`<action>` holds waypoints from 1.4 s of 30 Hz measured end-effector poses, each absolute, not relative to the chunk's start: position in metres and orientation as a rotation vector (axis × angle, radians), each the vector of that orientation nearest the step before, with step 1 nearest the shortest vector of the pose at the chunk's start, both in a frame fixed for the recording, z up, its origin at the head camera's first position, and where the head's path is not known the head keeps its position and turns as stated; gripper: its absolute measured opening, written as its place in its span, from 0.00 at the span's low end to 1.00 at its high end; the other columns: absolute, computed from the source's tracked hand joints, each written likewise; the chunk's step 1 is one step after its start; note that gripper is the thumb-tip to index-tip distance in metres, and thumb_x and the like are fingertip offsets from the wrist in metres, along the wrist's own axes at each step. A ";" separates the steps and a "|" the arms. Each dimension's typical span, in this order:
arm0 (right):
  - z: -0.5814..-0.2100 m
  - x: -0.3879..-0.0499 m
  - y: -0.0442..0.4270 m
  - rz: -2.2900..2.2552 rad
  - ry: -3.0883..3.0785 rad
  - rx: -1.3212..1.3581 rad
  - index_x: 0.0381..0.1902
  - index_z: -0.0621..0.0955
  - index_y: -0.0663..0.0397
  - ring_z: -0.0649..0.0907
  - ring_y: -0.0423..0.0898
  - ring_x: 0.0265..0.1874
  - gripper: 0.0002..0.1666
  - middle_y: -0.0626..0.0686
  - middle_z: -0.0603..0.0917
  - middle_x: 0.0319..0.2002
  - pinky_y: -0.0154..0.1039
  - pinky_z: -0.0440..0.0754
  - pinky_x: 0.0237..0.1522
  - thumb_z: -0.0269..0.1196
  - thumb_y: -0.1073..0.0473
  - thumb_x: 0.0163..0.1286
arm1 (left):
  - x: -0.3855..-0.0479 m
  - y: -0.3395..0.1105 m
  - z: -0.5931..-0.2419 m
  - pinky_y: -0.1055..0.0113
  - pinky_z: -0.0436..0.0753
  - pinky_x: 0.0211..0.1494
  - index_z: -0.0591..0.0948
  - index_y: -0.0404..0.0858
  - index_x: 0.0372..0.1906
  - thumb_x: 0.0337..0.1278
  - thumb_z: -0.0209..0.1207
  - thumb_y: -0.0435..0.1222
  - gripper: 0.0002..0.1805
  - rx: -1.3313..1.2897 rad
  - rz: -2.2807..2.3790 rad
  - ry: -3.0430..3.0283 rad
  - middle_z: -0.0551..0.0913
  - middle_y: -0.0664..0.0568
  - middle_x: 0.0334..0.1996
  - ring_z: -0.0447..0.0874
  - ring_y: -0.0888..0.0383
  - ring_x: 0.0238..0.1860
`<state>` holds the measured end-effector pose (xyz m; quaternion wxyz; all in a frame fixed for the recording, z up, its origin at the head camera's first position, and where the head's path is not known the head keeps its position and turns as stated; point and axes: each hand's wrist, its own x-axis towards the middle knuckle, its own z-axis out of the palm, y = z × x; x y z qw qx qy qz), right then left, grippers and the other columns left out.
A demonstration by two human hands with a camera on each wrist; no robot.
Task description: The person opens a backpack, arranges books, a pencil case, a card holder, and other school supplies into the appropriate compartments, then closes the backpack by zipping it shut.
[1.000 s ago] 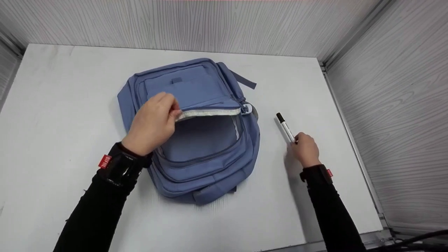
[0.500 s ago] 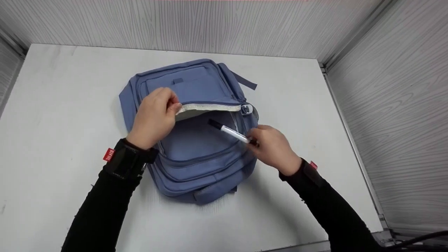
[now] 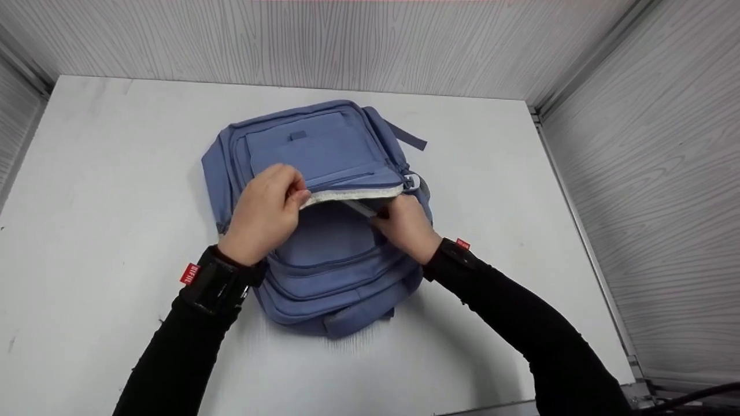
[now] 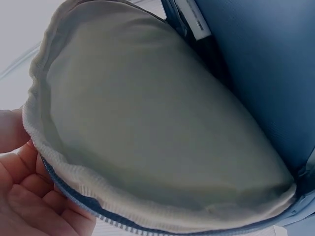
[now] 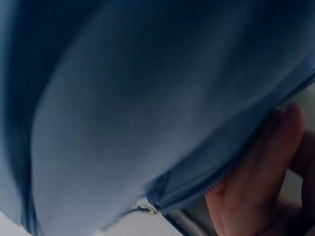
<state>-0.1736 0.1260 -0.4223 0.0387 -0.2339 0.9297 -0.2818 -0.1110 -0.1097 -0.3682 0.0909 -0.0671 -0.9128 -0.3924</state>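
A blue backpack (image 3: 312, 150) lies on the white table, its front pocket unzipped and gaping. My left hand (image 3: 266, 214) pinches the pocket's pale-lined flap edge (image 4: 74, 182) between thumb and fingers and holds it raised. My right hand (image 3: 407, 225) reaches into the pocket's right side and grips a white marker (image 3: 361, 208), partly hidden under the flap. The left wrist view shows the marker (image 4: 194, 19) and its black cap (image 4: 214, 60) deep in the fold. In the right wrist view the right hand's fingers (image 5: 256, 182) lie by the zipper; the marker is not visible there.
The white table (image 3: 127, 173) surrounds the backpack. A loose strap (image 3: 407, 137) sticks out at its upper right, with a pale buckle (image 3: 411, 182) beside the pocket. Wood-grain panels (image 3: 347, 46) stand behind and to the sides. A black cable (image 3: 694, 398) lies at lower right.
My right hand has carried the marker leftward from the table's right side into the backpack's pocket. The left hand still holds the flap, which rose slightly and then dropped lower.
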 end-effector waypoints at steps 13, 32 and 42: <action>-0.426 -0.188 0.172 -1.315 2.890 -0.608 0.35 0.85 0.64 0.86 0.52 0.26 0.05 0.61 0.89 0.33 0.28 0.78 0.32 0.64 0.67 0.63 | -0.088 -0.104 -0.388 0.58 0.73 0.39 0.76 0.33 0.31 0.62 0.61 0.31 0.06 -0.296 -1.067 -2.697 0.76 0.44 0.29 0.73 0.50 0.33; -0.441 -0.264 0.162 -0.613 2.850 -0.724 0.48 0.86 0.66 0.82 0.61 0.45 0.14 0.67 0.84 0.42 0.52 0.79 0.53 0.62 0.64 0.67 | -0.046 -0.091 -0.447 0.59 0.78 0.40 0.80 0.38 0.36 0.45 0.73 0.33 0.13 -0.569 -0.768 -2.648 0.79 0.51 0.32 0.77 0.52 0.34; -0.445 -0.259 0.161 -0.601 2.951 -0.743 0.34 0.84 0.69 0.80 0.62 0.43 0.10 0.66 0.83 0.37 0.52 0.75 0.54 0.62 0.64 0.67 | -0.052 -0.093 -0.460 0.64 0.72 0.27 0.76 0.36 0.27 0.48 0.64 0.20 0.10 -0.582 -0.495 -2.496 0.73 0.49 0.23 0.67 0.54 0.24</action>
